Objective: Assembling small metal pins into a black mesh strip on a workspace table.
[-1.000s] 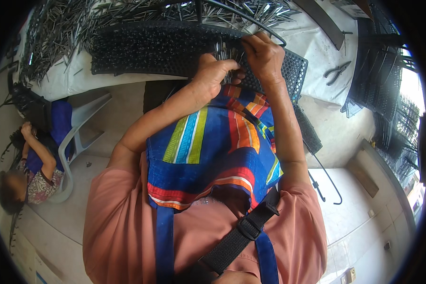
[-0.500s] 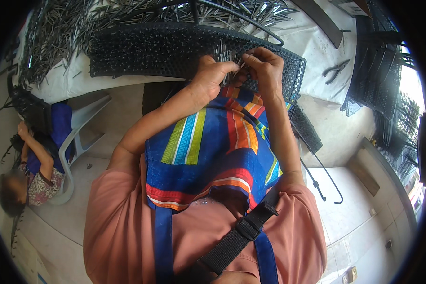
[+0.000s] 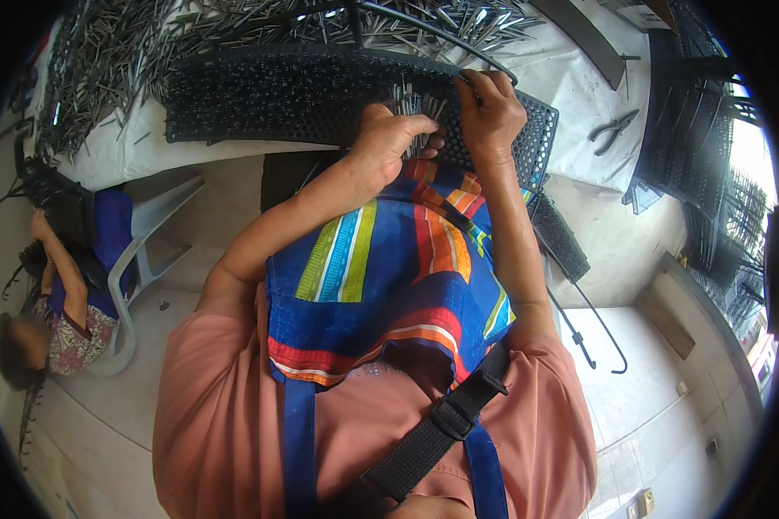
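Note:
A long black perforated panel point(image 3: 538, 138) lies across the bench in front of me. Many thin dark strips stick out of its holes on the left and middle, while bare holes show at its right end. Over its middle, my left hand point(image 3: 388, 143) is closed around a bundle of thin metal strips point(image 3: 404, 101), their ends fanning upward. My right hand point(image 3: 495, 117) is at the panel's far edge, right of the bundle, with fingers pinched together over the holes. Whatever is between those fingertips is too small to make out.
Loose strips point(image 3: 121, 78) are heaped on the white-covered bench point(image 3: 571, 99) behind and left of the panel. Pliers point(image 3: 614, 130) lie to the right. Black racks point(image 3: 692, 130) stand far right. At the left, another person point(image 3: 69, 320) works beside a grey chair point(image 3: 138, 259).
My right hand has moved away from the bundle, up and right to the panel's far edge. My left hand stays in place with the strips. The other person's arm has shifted.

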A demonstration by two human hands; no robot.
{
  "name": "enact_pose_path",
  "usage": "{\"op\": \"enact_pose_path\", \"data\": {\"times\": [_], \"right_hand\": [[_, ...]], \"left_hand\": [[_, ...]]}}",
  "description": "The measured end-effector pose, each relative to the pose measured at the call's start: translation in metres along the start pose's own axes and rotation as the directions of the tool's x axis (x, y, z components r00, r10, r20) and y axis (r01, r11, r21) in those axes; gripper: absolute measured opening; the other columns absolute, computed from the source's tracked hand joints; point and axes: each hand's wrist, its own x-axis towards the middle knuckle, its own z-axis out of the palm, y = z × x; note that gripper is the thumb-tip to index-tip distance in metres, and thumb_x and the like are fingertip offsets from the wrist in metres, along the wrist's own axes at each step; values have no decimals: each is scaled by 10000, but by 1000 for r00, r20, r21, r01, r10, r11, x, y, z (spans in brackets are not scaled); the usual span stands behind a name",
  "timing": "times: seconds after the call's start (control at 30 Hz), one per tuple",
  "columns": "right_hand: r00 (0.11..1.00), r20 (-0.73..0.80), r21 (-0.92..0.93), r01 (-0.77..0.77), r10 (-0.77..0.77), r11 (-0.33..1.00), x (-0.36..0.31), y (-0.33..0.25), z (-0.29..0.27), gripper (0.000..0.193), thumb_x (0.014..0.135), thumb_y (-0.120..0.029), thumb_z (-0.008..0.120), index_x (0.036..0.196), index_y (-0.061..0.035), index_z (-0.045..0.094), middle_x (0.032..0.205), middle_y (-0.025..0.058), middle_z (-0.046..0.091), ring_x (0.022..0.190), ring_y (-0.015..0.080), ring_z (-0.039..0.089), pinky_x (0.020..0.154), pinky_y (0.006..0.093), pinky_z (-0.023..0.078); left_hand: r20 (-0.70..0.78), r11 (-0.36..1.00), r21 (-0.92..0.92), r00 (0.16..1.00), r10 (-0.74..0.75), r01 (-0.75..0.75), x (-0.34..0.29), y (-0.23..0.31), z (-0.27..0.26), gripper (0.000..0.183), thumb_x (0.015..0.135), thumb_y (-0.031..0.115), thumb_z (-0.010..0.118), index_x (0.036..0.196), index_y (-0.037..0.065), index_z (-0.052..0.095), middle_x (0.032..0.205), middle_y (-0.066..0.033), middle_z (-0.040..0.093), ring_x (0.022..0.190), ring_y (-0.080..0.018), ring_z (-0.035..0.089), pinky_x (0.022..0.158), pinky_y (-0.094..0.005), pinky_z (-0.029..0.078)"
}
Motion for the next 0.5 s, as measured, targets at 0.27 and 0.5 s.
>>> {"op": "enact_pose_path", "data": {"times": [0.27,0.5], "right_hand": [[921,256,266,-360,295,894,-8,-17,-20,176,766,-166,717,884,-43,675,749,90,645,627,182,618,578,299,474],[877,295,411,-475,380,778,-10,-14,-19,164,812,-115,693,905,18,667,739,22,649,654,65,559,598,216,450]], "left_hand": [[20,998,-9,998,61,-61,1,0,1,49,748,-33,633,782,-5,653,729,-104,667,612,-203,651,501,-302,497],[8,999,-20,999,44,-44,2,0,2,62,754,-27,627,807,-23,658,731,-114,664,616,-208,655,502,-310,507]]}}
